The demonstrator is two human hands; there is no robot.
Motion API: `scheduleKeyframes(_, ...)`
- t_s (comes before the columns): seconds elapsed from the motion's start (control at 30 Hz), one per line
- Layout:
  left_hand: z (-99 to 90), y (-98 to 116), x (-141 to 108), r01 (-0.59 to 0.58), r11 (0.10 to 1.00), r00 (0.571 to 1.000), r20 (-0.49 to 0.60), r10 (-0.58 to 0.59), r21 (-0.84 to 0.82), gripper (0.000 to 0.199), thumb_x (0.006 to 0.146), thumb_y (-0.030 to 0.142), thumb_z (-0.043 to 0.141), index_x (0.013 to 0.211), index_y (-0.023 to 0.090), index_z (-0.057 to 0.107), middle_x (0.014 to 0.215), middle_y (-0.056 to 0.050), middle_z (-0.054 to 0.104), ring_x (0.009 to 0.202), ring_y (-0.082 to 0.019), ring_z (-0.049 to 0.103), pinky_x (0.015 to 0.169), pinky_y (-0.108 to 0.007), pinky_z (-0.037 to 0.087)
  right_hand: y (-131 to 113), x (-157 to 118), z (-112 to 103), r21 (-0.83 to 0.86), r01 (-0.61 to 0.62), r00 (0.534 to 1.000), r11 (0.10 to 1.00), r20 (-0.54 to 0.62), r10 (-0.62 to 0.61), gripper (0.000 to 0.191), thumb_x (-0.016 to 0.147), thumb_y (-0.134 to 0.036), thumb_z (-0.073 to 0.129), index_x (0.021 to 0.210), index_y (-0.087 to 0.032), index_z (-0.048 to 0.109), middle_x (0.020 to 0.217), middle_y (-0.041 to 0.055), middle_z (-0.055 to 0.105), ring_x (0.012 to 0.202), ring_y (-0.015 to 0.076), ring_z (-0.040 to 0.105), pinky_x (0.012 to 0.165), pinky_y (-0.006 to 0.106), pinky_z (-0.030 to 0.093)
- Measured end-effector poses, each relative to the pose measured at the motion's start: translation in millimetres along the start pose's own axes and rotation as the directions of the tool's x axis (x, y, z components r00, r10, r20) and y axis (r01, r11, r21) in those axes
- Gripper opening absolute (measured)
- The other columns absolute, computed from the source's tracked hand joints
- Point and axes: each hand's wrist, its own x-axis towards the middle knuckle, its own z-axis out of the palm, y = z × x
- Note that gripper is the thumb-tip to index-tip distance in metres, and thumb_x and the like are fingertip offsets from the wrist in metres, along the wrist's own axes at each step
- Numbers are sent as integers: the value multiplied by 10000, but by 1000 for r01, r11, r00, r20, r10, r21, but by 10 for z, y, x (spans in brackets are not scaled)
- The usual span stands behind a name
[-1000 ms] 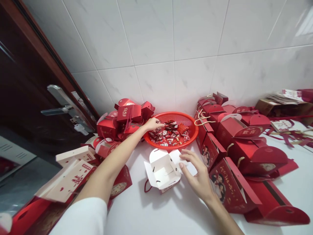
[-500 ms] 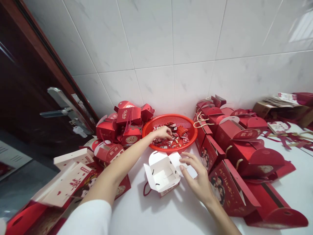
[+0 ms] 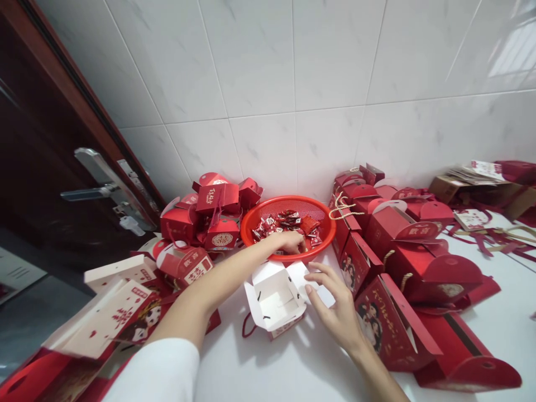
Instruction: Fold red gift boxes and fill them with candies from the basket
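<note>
A small cardboard gift box [image 3: 276,300], white inside, stands upright with flaps spread, just before the round red mesh basket [image 3: 312,209] holding red-wrapped sweets [image 3: 268,226].

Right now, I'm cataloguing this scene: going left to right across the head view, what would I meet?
Door handle → red box with a round emblem → open white-lined box → right hand → nearest red box printed with a couple → loose ribbons.

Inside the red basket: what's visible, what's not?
Red basket: small wrapped packets, mostly red, with the left hand dipped in near the front rim. Hidden: whatever lies under that hand and forearm, and beneath the top packets.
</note>
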Motion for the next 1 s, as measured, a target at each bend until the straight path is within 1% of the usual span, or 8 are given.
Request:
scheduleKeyframes(0.1, -15, 4, 33, 15, 1000, 997, -77, -14, 15, 129, 740, 212, 713, 835, 198, 800, 764, -47, 749, 722, -205, 651, 679, -262, 456, 4, 3, -10, -9, 2, 1000, 1000, -4, -2, 129, 933, -239, 574, 938, -205, 698, 1163, 129, 684, 1099, 252, 674, 902, 362, 560)
scheduleKeyframes(0.2, -99, -32, 49, 25, 1000, 989, -149, -24, 3, 204, 806, 258, 672, 962, 195, 787, 884, -58, 761, 830, -215, 664, 756, -266, 469, 9, 2, -12, -13, 2, 1000, 1000, -3, -2, 133, 934, -235, 571, 936, -202, 700, 1154, 129, 686, 1092, 250, 677, 899, 358, 560)
scheduleKeyframes(0.33, -115, 23, 40, -54, 998, 997, -56, 52, -42, 431, 725, 176, 725, 1149, 253, 743, 923, 7, 761, 795, -170, 670, 725, -218, 480, 8, 1, -3, -18, 14, 1000, 1000, -3, -14, 135, 939, -219, 564, 940, -201, 698, 1159, 127, 682, 1105, 242, 671, 915, 353, 553)
scheduleKeyframes(0.5, 30, 139, 81, -84, 995, 996, 1, 84, -62, 422, 644, 55, 685, 1005, 251, 781, 796, 12, 758, 718, -177, 654, 675, -230, 480, 6, 9, -9, -20, 17, 1000, 1000, 7, -17, 138, 942, -222, 562, 935, -198, 698, 1141, 128, 688, 1092, 239, 678, 901, 345, 560)
scheduleKeyframes(0.6, 22, 86, 126, -42, 996, 996, -77, 36, -83, 301, 648, 115, 714, 919, 225, 782, 763, -12, 746, 729, -194, 646, 684, -248, 476, 6, 11, -17, -17, 14, 1000, 1000, 9, -13, 147, 946, -226, 556, 932, -201, 700, 1128, 124, 694, 1080, 242, 684, 891, 348, 565)
scheduleKeyframes(0.73, -85, -67, 132, -2, 982, 973, -227, -41, -188, 165, 755, 237, 674, 880, 176, 762, 751, -25, 723, 741, -183, 622, 694, -246, 466, 5, 9, -19, -12, 14, 1000, 1000, 5, -14, 151, 947, -230, 554, 927, -202, 702, 1112, 120, 702, 1072, 243, 688, 887, 348, 568)
scheduleKeyframes(0.83, -140, -166, 90, -5, 954, 953, -292, -87, -300, 208, 816, 314, 618, 836, 152, 747, 713, -9, 691, 664, -154, 578, 638, -239, 447, 3, 10, -17, -11, 23, 1000, 1000, 9, -22, 150, 946, -222, 553, 922, -202, 699, 1090, 116, 703, 1066, 238, 688, 882, 338, 567)
scheduleKeyframes(1.0, -199, -323, 26, 16, 904, 908, -373, -192, -428, 364, 798, 495, 633, 681, 153, 683, 545, 32, 541, 521, -116, 446, 525, -241, 354, 6, 10, -20, -9, 22, 1000, 1000, 13, -22, 142, 944, -208, 557, 921, -196, 696, 1090, 113, 699, 1061, 231, 687, 885, 327, 559)
